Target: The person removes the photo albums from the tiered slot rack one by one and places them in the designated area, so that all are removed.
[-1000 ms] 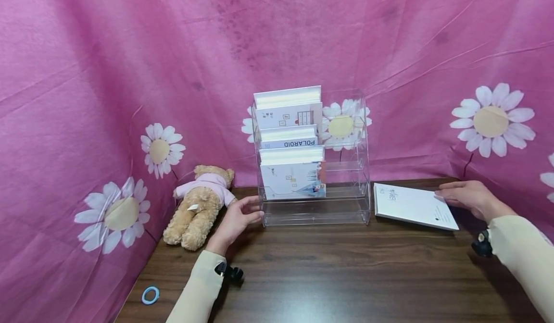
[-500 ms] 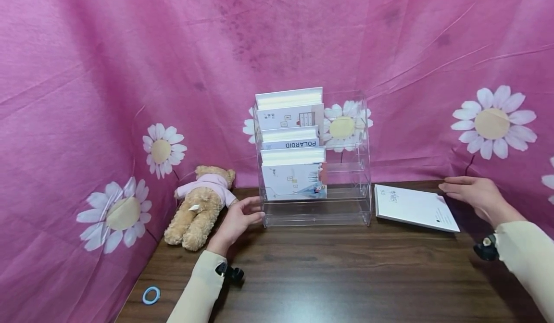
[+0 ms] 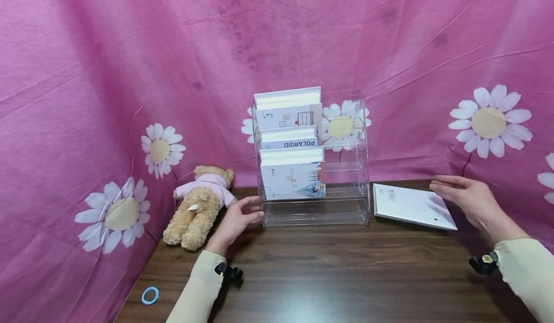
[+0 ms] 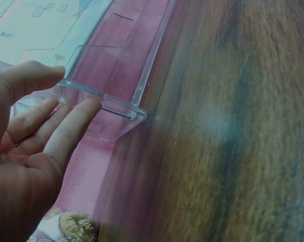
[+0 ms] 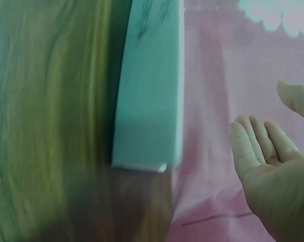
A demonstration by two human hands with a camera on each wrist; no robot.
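Note:
My left hand (image 3: 233, 223) touches the lower left side of a clear acrylic rack (image 3: 316, 218), fingers extended. In the left wrist view, its fingertips (image 4: 94, 105) lie against the rack's side panel and the thumb is at the panel's edge. The rack's left half holds white-covered books (image 3: 292, 181) in several tiers, one spine reading POLAROID. A white book (image 3: 411, 207) with dark lettering lies flat right of the rack. My right hand (image 3: 472, 200) hovers by that book's right end, overlapping its corner in the head view. The right wrist view shows its fingers straight, apart from the book (image 5: 149, 101).
Left of the rack, a teddy bear (image 3: 201, 207) in a pink top lies face down. A light blue ring (image 3: 150, 295) rests near the left edge of the dark wooden table (image 3: 324, 265). Pink cloth (image 3: 294, 34) with daisies hangs behind and at the sides.
The right hand has come off the white book's right end, moved a little right, then back left above its corner. The left hand and the rack stay in place.

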